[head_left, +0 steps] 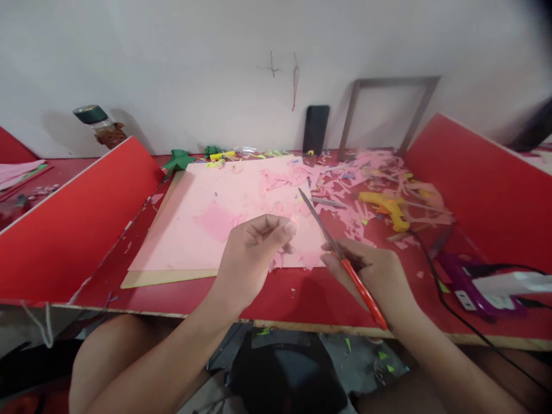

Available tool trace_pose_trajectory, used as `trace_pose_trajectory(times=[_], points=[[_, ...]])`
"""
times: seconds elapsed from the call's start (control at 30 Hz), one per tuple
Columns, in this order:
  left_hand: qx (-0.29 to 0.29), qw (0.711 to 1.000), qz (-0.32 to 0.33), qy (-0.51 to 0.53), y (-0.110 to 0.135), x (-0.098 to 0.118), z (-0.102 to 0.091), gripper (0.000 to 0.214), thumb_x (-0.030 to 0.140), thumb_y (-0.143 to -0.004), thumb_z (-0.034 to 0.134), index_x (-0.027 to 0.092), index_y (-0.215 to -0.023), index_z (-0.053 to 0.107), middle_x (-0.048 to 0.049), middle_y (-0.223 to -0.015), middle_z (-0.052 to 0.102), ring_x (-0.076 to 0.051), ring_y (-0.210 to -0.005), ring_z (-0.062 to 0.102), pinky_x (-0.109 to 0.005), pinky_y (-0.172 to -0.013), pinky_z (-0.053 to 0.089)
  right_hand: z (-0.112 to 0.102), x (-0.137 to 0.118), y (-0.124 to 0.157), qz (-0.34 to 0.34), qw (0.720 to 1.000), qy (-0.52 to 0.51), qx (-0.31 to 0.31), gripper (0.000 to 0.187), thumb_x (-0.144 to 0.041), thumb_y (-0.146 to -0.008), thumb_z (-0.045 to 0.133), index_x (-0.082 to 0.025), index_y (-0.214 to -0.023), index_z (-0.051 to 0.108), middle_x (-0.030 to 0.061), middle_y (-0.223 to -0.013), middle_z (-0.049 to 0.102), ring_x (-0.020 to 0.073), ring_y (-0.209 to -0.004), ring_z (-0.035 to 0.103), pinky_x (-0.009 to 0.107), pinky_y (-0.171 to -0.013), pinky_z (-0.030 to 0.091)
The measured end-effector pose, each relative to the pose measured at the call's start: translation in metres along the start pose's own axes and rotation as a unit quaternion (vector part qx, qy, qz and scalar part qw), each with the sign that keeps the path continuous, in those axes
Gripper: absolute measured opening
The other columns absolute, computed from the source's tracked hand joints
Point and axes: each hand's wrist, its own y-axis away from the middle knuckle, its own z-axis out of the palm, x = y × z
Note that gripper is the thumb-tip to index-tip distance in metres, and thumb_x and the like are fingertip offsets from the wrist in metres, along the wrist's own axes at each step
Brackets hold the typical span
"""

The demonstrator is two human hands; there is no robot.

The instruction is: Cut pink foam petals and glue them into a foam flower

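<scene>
My left hand (254,253) is closed in a pinch, thumb against forefinger, on a small piece of pink paper (295,223) that mostly hides behind the fingertips. To its right, my right hand (371,267) grips a pair of scissors (357,290) with red handles. The blades look closed and point up and away to the left, apart from the pinched paper. Beneath both hands lie large light-pink sheets (172,230) on the red table (284,299). A darker pink piece (215,221) rests on the sheets beside my left hand.
Pink paper scraps (340,172) cover the table's back right, around a yellow glue gun (386,208). Its cord runs toward a purple power strip (483,293). Red partitions (86,224) stand at both sides. A black phone (316,129) and an empty frame (351,115) lean on the wall.
</scene>
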Motion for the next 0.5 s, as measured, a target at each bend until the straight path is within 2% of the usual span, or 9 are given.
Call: trace_pose_trajectory(times=[0.07, 0.17, 0.23, 0.3, 0.37, 0.5], points=[[-0.006, 1.0, 0.005, 0.006, 0.001, -0.001, 0.0, 0.022, 0.043, -0.088, 0.073, 0.022, -0.08, 0.07, 0.0, -0.068, 0.064, -0.013, -0.056, 0.057, -0.025, -0.05, 0.047, -0.002, 0.008, -0.007, 0.025, 0.995, 0.091, -0.023, 0.029, -0.046, -0.091, 0.06, -0.02, -0.097, 0.074, 0.0019, -0.06, 0.065, 0.018, -0.054, 0.059, 0.025, -0.05, 0.037], [-0.007, 1.0, 0.002, 0.021, 0.001, -0.002, -0.001, 0.021, 0.043, -0.087, 0.074, 0.023, -0.082, 0.07, -0.0005, -0.069, 0.065, -0.014, -0.059, 0.06, -0.026, -0.052, 0.049, 0.0, 0.019, -0.015, 0.057, 0.966, 0.242, -0.07, 0.027, -0.031, -0.091, 0.058, -0.024, -0.115, 0.07, 0.0055, -0.072, 0.073, 0.0243, -0.064, 0.067, 0.028, -0.052, 0.032], [0.001, 0.999, 0.001, 0.039, 0.0, 0.0, -0.002, 0.021, 0.042, -0.086, 0.075, 0.022, -0.081, 0.07, -0.0013, -0.075, 0.067, -0.014, -0.063, 0.062, -0.026, -0.057, 0.052, 0.004, 0.024, -0.018, 0.06, 0.951, 0.289, -0.095, 0.035, -0.025, -0.092, 0.056, -0.025, -0.126, 0.064, 0.0074, -0.089, 0.077, 0.0265, -0.075, 0.07, 0.029, -0.055, 0.033], [0.019, 0.998, 0.008, 0.054, -0.003, 0.002, -0.006, 0.021, 0.038, -0.084, 0.077, 0.021, -0.078, 0.069, -0.0017, -0.084, 0.07, -0.012, -0.066, 0.062, -0.026, -0.064, 0.054, 0.008, 0.026, -0.018, 0.054, 0.945, 0.304, -0.109, 0.037, -0.028, -0.095, 0.055, -0.024, -0.131, 0.061, 0.0091, -0.104, 0.076, 0.0271, -0.084, 0.071, 0.03, -0.058, 0.035], [0.041, 0.997, 0.019, 0.063, -0.007, 0.004, -0.013, 0.019, 0.033, -0.082, 0.078, 0.02, -0.074, 0.067, -0.0013, -0.091, 0.07, -0.01, -0.067, 0.062, -0.026, -0.07, 0.055, 0.012, 0.024, -0.017, 0.055, 0.94, 0.316, -0.114, 0.034, -0.03, -0.097, 0.053, -0.023, -0.128, 0.062, 0.0102, -0.11, 0.073, 0.0271, -0.089, 0.071, 0.031, -0.061, 0.038], [0.078, 0.995, 0.024, 0.06, -0.017, 0.0, -0.037, 0.018, 0.026, -0.078, 0.077, 0.018, -0.07, 0.063, -0.0006, -0.089, 0.07, -0.009, -0.063, 0.059, -0.026, -0.071, 0.053, 0.011, 0.018, -0.019, 0.051, 0.93, 0.344, -0.118, 0.026, -0.033, -0.1, 0.047, -0.022, -0.106, 0.071, 0.0098, -0.105, 0.071, 0.0269, -0.094, 0.069, 0.031, -0.065, 0.04]])
